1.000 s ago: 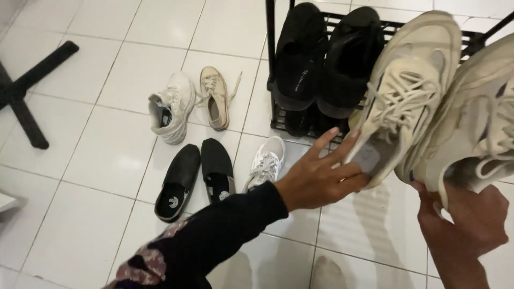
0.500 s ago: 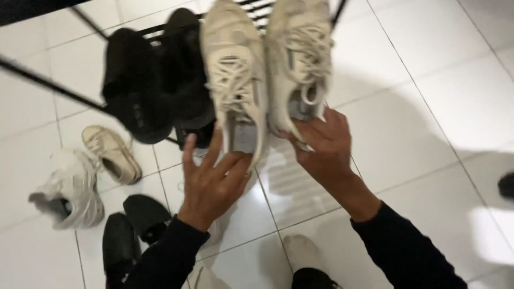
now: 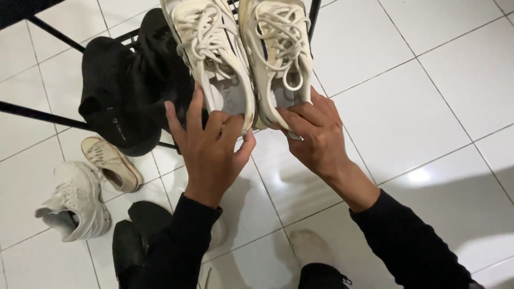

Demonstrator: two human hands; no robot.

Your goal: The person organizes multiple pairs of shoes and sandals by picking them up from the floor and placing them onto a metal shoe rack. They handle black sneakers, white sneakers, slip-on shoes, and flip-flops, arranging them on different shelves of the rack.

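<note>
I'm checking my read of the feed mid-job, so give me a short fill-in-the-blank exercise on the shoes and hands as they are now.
1. The left hand and right hand each touch the heel end of a cream lace-up ____.
2. The pair of cream sneakers lies side by side on a black metal ____.
3. Left of the left cream sneaker, the rack holds a pair of ____ shoes.
4. The floor is covered in white ____.

Missing words: sneaker; rack; black; tiles
</note>
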